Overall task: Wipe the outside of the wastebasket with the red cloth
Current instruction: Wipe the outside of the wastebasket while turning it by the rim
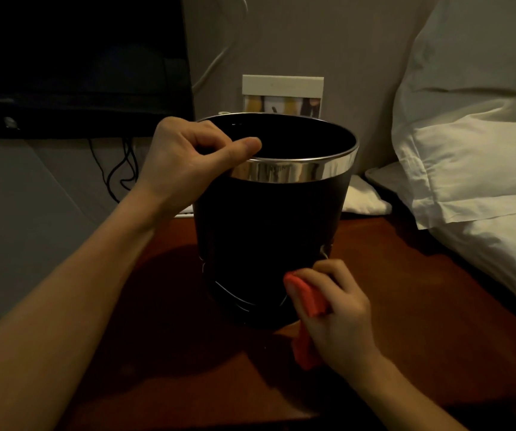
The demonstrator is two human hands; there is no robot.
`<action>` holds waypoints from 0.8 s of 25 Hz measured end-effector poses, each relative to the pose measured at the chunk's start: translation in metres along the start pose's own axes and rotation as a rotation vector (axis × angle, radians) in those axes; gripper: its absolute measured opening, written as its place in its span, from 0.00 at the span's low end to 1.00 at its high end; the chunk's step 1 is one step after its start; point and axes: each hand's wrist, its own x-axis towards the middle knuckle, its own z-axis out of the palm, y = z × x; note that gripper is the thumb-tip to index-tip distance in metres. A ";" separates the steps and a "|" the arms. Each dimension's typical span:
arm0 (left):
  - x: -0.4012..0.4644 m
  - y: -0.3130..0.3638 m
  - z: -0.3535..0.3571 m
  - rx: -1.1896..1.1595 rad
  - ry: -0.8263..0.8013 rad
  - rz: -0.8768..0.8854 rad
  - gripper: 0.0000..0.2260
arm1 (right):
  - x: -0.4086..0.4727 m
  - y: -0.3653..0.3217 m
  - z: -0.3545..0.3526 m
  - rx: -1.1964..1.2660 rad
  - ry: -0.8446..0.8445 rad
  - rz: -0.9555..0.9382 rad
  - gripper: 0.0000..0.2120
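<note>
Wastebasket (269, 231): black, round, chrome band under the rim, upright at the centre of a reddish-brown desk (405, 306), mouth open and dark inside; base ringed by a thin pale line.

At 9 o'clock of the scene: a dark screen (76, 57) against the wall, black cables (120, 169) hanging below it.

At 10 o'clock of the wastebasket: left hand (188, 163) on the rim, fingers (210, 132) curled over the edge, thumb laid along the chrome band, so gripping the rim; bare forearm reaching in from 7 o'clock.

At 12 o'clock, behind the wastebasket: a white-framed picture (283, 94) leaning on the wall, lower part hidden by the rim.

At 5 o'clock of the wastebasket: right hand (337, 312) low against the outer wall near the base, fingers (325, 272) curled round a red cloth (309, 300); cloth bunched, upper fold pressed to the black side, loose end hanging below the palm towards the desk.

At 3 o'clock: white pillows (474, 169) stacked on a bed, one corner just beside the wastebasket; a small white folded piece (362, 197) on the desk behind it.
</note>
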 end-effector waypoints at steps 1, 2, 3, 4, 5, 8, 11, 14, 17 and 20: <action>-0.001 0.002 0.000 0.031 -0.002 0.007 0.16 | -0.007 -0.001 0.002 0.038 -0.022 0.053 0.14; -0.003 0.005 0.001 0.075 0.007 0.026 0.15 | -0.009 -0.003 0.002 0.067 -0.020 0.101 0.15; -0.005 0.009 0.004 0.140 0.029 0.067 0.12 | -0.007 -0.007 0.001 0.090 0.000 0.138 0.15; -0.008 0.014 0.008 0.221 0.055 0.124 0.08 | -0.001 -0.011 -0.001 0.106 0.029 0.160 0.14; -0.011 0.021 0.015 0.297 0.078 0.177 0.06 | 0.006 -0.015 -0.003 0.108 0.062 0.171 0.12; -0.015 0.034 0.041 0.373 0.124 0.224 0.08 | 0.022 -0.017 -0.005 0.075 0.164 0.154 0.08; -0.010 0.034 0.049 0.328 0.172 0.160 0.08 | 0.014 -0.013 0.002 0.053 0.168 0.123 0.10; -0.009 0.026 0.037 0.266 0.125 0.148 0.08 | -0.012 -0.006 0.018 0.028 0.010 0.110 0.11; -0.010 0.025 0.025 0.168 0.079 0.119 0.07 | -0.006 -0.006 0.016 -0.002 0.027 0.052 0.12; -0.010 0.024 0.023 0.139 0.053 0.088 0.08 | 0.031 -0.018 -0.004 -0.049 0.167 -0.005 0.10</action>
